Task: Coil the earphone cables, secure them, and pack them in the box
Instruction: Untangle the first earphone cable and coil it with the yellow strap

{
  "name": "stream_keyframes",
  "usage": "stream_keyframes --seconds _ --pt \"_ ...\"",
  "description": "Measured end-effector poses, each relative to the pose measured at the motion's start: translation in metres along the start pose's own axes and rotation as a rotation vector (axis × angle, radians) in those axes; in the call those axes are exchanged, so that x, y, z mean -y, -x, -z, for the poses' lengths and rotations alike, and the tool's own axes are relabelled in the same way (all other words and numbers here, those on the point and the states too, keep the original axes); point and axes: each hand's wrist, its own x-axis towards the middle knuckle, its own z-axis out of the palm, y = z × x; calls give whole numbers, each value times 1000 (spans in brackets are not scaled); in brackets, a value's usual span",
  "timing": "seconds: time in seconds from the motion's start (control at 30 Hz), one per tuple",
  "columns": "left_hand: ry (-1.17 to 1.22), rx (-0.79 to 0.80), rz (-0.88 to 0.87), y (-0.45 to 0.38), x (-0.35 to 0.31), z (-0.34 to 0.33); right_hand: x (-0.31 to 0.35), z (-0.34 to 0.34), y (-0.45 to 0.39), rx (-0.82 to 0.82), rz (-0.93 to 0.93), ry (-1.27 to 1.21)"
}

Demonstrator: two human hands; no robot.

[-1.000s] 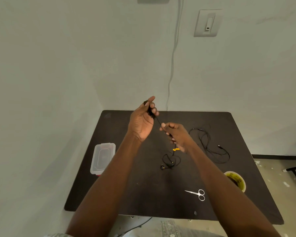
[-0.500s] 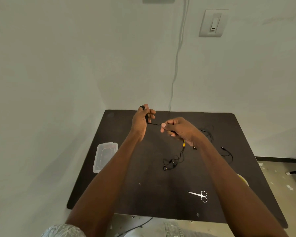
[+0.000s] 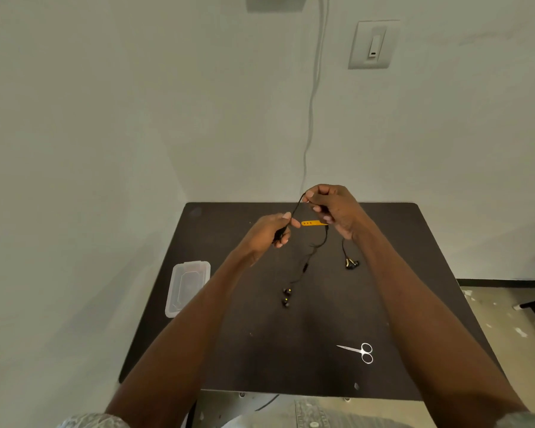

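Both your hands are up over the far half of the desk (image 3: pixel 260 350), and the black earphone cable (image 3: pixel 296 206) runs between them. Your left hand (image 3: pixel 267 231) is curled shut around a dark bunch of cable, thumb on top, and your right hand (image 3: pixel 334 211) sits higher and further back, fingers pinched closed on the same strand. So the short taut stretch slants up from left to right, and that's the line your next wrap has to follow. Below the right hand the rest hangs down: a yellow tie (image 3: pixel 312 223) sticks out sideways toward your left hand, one strand drops through an inline remote to a pair of earbuds (image 3: pixel 286 296) lying on the desk, and another drops to an earbud (image 3: pixel 351 264) just under your right wrist. The loose length lies nearer your right hand, so I'd say that hand feeds and the left hand takes up the loops. The clear box (image 3: pixel 188 287) waits at the desk's left edge, well apart from the cable and on your left hand's side. Scissors (image 3: pixel 360 352) lie near you on the right, out of the way. Mind those dangling buds; they could snag as you wind.
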Motion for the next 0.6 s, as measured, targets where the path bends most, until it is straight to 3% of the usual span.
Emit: stream_keyframes --seconds 0.1,0.27,0.4,0.6 --pt "49 88 33 4 -9 -4 -13 -2 -5 -65 -1 -25" --pt "541 142 31 8 -22 -4 -45 -10 -3 -36 3 -74" --pt "857 32 -66 4 -27 -9 -62 -20 10 5 -49 -146" --pt "1005 -196 -133 -8 -22 -12 -66 -29 28 163 -190 -125"
